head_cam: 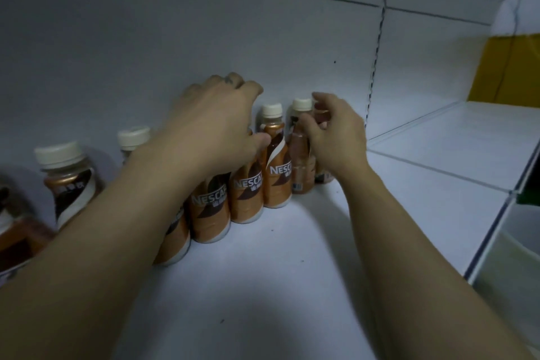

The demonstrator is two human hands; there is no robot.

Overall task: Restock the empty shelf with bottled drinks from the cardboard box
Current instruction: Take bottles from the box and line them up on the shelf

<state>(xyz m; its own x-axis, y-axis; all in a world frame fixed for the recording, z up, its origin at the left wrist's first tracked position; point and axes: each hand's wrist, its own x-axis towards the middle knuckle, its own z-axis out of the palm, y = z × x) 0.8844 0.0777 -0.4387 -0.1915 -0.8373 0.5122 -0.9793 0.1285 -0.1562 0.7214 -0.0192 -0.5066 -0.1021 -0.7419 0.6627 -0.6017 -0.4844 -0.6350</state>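
Row of Nescafé bottles (210,213) stands upright on white shelf (263,286), against back panel (204,23). Hands apart. Left hand (216,120) lies palm-down over bottle tops mid-row; grip hidden, cannot tell. Right hand (336,137) curls round neck of end bottle (301,172) at row's right

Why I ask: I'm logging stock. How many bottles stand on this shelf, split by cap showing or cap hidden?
Cream-capped bottles, cap showing: 4, one gripped by the right hand
Cap-hidden bottles, under the left hand or arm: 3
Partly seen, likely bottles: left-edge bottle, sliver behind the right hand: 2
Total: 9
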